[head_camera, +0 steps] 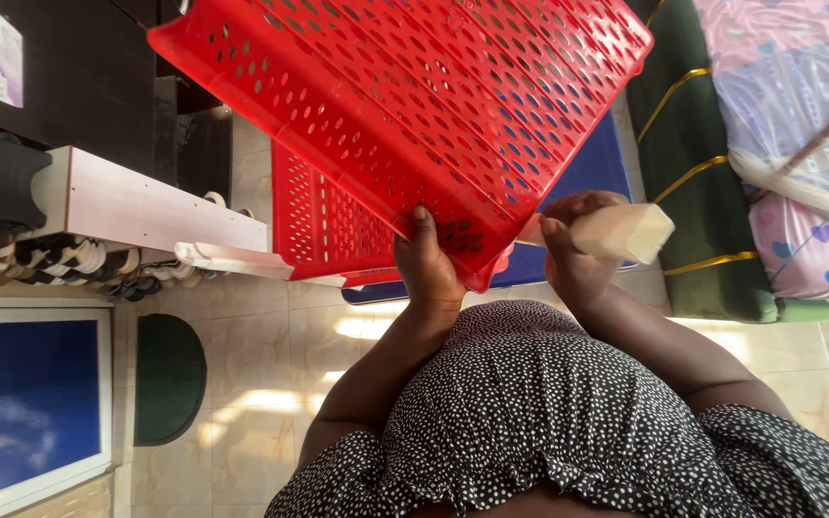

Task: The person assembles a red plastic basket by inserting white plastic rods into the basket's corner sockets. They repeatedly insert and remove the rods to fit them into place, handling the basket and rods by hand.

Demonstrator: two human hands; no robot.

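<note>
A large red perforated plastic basket [414,96] is lifted and tilted in front of me, its base facing the camera. My left hand [426,264] grips its lower edge with the thumb pressed on the red plastic. My right hand [573,249] is closed around a cream-coloured rectangular block [626,230], perhaps a bar of soap, held just right of the basket's lower corner. I cannot tell whether the block touches the basket.
A white shelf [146,206] with shoes [50,264] beneath it stands to the left, beside a dark cabinet [88,77]. On the tiled floor lie a green mat [170,379] and a blue panel [26,403]. A green-edged mattress [702,163] with patterned sheets lies at the right.
</note>
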